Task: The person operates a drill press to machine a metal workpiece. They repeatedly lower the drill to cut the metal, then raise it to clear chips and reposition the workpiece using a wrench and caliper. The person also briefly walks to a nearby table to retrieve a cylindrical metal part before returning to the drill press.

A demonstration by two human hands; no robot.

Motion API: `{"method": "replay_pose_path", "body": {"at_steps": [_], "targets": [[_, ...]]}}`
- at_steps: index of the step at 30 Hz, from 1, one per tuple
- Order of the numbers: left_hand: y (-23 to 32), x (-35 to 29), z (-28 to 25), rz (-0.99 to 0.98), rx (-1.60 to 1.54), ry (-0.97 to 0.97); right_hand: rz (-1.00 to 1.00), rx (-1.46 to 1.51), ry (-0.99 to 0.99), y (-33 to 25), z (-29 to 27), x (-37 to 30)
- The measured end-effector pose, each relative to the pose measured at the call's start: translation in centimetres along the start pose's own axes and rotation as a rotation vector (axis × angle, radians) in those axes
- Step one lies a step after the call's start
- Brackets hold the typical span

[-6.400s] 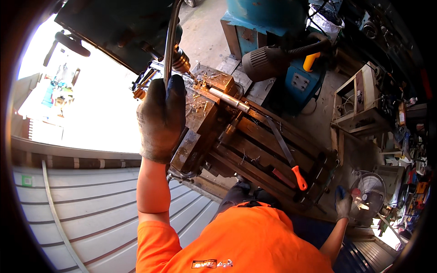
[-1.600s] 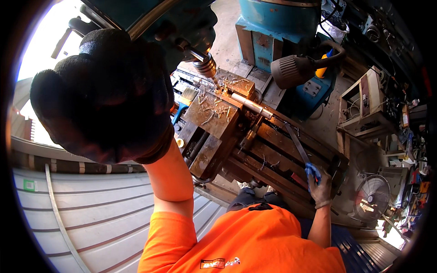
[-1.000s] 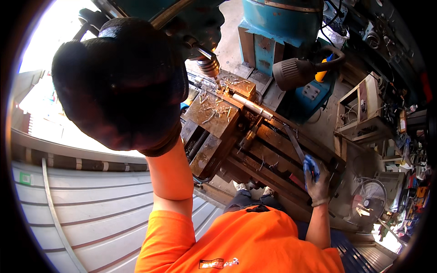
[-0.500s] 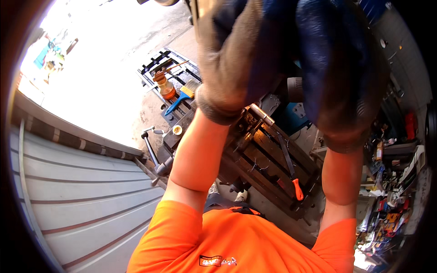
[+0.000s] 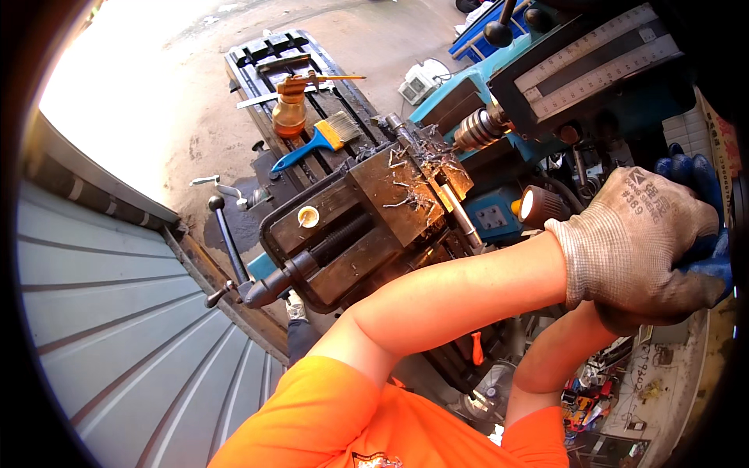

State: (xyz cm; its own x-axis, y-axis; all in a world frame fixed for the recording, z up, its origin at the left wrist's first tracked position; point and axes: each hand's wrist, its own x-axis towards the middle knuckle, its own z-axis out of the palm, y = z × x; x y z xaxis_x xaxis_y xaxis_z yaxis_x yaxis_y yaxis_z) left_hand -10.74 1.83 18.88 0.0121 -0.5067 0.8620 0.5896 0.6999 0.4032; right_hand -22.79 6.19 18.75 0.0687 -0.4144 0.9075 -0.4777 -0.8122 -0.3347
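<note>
My left hand (image 5: 636, 242), in a grey knit glove with blue coating, reaches across to the far right, its fingers curled. What it closes on is hidden. My right hand (image 5: 641, 320) is close beneath it, mostly covered by the left glove, so its fingers cannot be told. Left of both hands, a dark vise (image 5: 394, 195) is strewn with metal shavings, and a round metal bar (image 5: 462, 218) lies along it. A metal chuck (image 5: 477, 131) on a teal machine (image 5: 449, 97) points toward the bar.
On the slotted table (image 5: 257, 82) stand an amber oil bottle (image 5: 289, 113) and a blue-handled brush (image 5: 300, 152). A small white cup (image 5: 309, 217) sits on the vise. A crank handle (image 5: 230, 242) sticks out left. Ruled scales (image 5: 597, 58) mark the machine head. A lamp (image 5: 538, 207) glows beside my left wrist.
Both gloved hands have moved from high in front of me to the right side, the left arm crossing over the right. The vise, bar and chuck now show.
</note>
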Motion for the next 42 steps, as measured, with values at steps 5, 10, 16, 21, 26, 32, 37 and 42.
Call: {"method": "replay_pose_path", "body": {"at_steps": [5,10,16,21,26,32,37,42], "targets": [[-0.2,-0.2,0.0,-0.007,0.016,-0.018,0.024,0.003,-0.018,-0.5,0.3,-1.2],[-0.6,-0.2,-0.1,0.042,0.033,-0.012,0.043,0.011,-0.028,-0.6,0.2,-2.1],[-1.0,-0.3,0.2,0.072,-0.012,0.02,0.048,0.019,-0.037,-0.7,0.3,-2.6],[-0.8,-0.3,-0.3,0.062,-0.004,-0.007,0.043,0.026,-0.042,-0.8,0.7,-2.5],[-0.4,-0.3,-0.4,0.028,0.005,-0.034,0.039,0.029,-0.041,-1.0,1.0,-2.5],[-0.5,-0.5,-0.3,0.01,-0.012,-0.03,0.04,0.028,-0.029,-1.1,1.0,-2.3],[-0.7,-0.7,0.1,0.037,-0.021,0.008,0.037,0.018,-0.021,-1.0,1.7,-2.1],[-0.4,-1.8,0.0,0.051,0.03,0.032,0.027,-0.052,-0.006,-0.3,3.1,-0.4]]}}
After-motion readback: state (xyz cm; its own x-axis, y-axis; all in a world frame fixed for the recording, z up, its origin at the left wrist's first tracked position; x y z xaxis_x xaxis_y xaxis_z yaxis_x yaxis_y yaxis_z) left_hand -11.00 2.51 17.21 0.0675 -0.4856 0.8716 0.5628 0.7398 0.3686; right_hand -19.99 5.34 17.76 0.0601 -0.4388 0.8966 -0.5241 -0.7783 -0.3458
